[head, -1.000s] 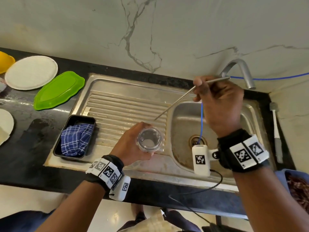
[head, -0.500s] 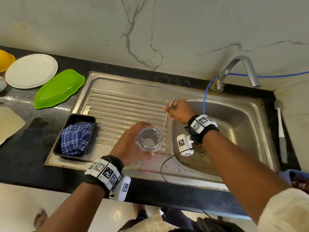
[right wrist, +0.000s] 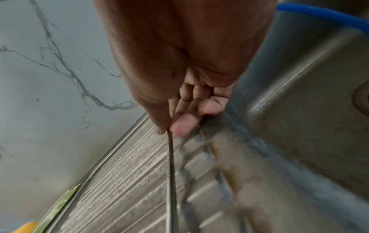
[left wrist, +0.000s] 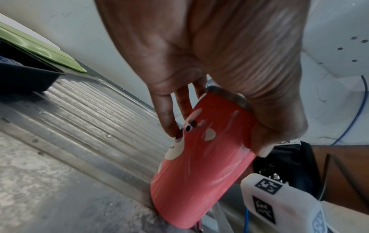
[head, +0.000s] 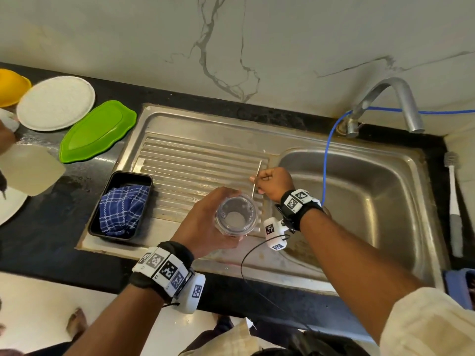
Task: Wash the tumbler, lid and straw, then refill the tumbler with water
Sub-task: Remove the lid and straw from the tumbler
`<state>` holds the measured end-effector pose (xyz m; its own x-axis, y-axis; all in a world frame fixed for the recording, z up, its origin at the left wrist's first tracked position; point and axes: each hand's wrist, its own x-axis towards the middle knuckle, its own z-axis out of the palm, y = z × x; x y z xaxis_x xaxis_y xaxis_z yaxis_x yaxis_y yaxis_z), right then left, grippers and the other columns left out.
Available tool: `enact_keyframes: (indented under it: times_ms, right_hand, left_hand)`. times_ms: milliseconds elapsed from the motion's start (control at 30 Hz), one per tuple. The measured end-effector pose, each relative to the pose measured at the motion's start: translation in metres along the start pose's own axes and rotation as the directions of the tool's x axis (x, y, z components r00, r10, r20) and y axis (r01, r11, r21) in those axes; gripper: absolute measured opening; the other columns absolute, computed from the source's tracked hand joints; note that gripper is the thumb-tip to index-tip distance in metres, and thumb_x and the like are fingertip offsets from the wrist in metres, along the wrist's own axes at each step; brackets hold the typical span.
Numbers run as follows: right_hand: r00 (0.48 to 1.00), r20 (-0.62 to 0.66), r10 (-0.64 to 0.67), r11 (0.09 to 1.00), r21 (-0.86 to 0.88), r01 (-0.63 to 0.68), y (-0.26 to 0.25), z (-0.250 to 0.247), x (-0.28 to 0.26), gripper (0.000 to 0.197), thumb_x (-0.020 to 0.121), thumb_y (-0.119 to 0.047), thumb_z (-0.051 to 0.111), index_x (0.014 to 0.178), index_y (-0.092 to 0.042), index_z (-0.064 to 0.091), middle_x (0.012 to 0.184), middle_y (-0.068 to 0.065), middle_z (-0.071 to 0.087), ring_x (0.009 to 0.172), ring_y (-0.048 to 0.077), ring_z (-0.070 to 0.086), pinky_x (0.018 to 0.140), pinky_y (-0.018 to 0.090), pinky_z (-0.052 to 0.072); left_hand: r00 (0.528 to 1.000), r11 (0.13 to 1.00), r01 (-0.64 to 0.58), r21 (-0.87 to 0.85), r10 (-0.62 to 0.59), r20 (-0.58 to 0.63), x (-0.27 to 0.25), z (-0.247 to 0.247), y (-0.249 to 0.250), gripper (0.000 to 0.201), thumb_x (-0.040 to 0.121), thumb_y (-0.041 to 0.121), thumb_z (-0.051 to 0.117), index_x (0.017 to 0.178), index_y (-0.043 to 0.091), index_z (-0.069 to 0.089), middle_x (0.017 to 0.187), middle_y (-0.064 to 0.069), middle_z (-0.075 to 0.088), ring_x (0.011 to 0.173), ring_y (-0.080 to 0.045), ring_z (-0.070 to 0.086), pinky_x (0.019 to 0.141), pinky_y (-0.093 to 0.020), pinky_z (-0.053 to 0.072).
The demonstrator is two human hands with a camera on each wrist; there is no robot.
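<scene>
My left hand (head: 205, 227) grips a red patterned tumbler (left wrist: 199, 170) upright over the ribbed drainboard (head: 195, 170). From above, a clear lid (head: 236, 214) sits on the tumbler's top. My right hand (head: 272, 182) pinches a thin metal straw (head: 257, 173) between thumb and fingers, just behind the tumbler at the drainboard's right end. In the right wrist view the straw (right wrist: 172, 181) runs down from my fingertips (right wrist: 183, 126) over the ribs. The tumbler's inside is hidden.
The sink basin (head: 372, 201) lies to the right under a curved tap (head: 395, 98) with a blue hose (head: 325, 160). A black tray (head: 120, 204) with a blue checked cloth sits left. Green plate (head: 97, 129), white plate (head: 55, 102) and brush (head: 453, 201) lie around.
My right hand came down from near the tap to the drainboard beside the tumbler, bringing the straw with it and turning it nearly upright. The left hand kept the tumbler still.
</scene>
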<state>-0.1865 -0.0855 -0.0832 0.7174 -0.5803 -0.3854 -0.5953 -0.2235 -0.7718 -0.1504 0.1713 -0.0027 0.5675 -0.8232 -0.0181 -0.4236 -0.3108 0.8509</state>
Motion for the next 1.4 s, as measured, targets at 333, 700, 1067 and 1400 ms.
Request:
enact_keyframes:
  times_ms: [333, 700, 1067, 1400]
  right_hand:
    - [0.994, -0.1, -0.031, 0.999, -0.015, 0.03, -0.005, 0.0, -0.007, 0.015, 0.087, -0.027, 0.087, 0.087, -0.023, 0.072, 0.078, 0.002, 0.074, 0.066, 0.018, 0.071, 0.065, 0.027, 0.058]
    - [0.88, 0.048, -0.473, 0.863, -0.176, 0.473, -0.052, -0.029, -0.12, 0.046, 0.099, -0.067, 0.053, 0.124, -0.03, 0.064, 0.114, -0.015, 0.065, 0.087, 0.005, 0.065, 0.074, 0.028, 0.054]
    - [0.87, 0.182, -0.459, 0.55, -0.71, 0.439, -0.065, 0.017, -0.165, 0.096, 0.086, -0.093, 0.037, 0.155, -0.027, 0.032, 0.135, 0.005, 0.046, 0.104, 0.026, 0.066, 0.078, 0.044, 0.061]
    - [0.784, 0.316, -0.535, 0.455, -0.674, 0.582, -0.074, 0.005, -0.146, 0.087, 0.087, -0.085, 0.05, 0.142, -0.018, 0.049, 0.123, 0.002, 0.054, 0.082, 0.026, 0.067, 0.068, 0.041, 0.057]
  left_hand:
    - [1.0, 0.999, 0.023, -0.025, -0.023, -0.002, 0.0, 0.002, -0.001, 0.088, 0.06, 0.015, 0.098, 0.135, 0.033, 0.054, 0.129, 0.018, 0.064, 0.119, -0.005, 0.062, 0.098, -0.028, 0.053]
    - [0.992, 0.992, 0.067, -0.104, -0.077, -0.1, -0.005, 0.013, -0.005, 0.102, 0.059, 0.018, 0.097, 0.146, 0.037, 0.048, 0.132, 0.019, 0.063, 0.121, -0.001, 0.06, 0.101, -0.028, 0.053]
    - [0.995, 0.946, 0.063, -0.317, -0.082, -0.048, -0.007, 0.026, -0.011, 0.069, 0.075, 0.024, 0.087, 0.133, 0.038, 0.052, 0.117, 0.003, 0.074, 0.108, -0.018, 0.073, 0.095, -0.049, 0.059]
    - [0.993, 0.943, 0.109, -0.314, -0.118, -0.009, -0.001, 0.02, -0.014, 0.043, 0.074, 0.01, 0.089, 0.11, 0.024, 0.07, 0.099, -0.001, 0.077, 0.093, -0.018, 0.075, 0.081, -0.032, 0.058]
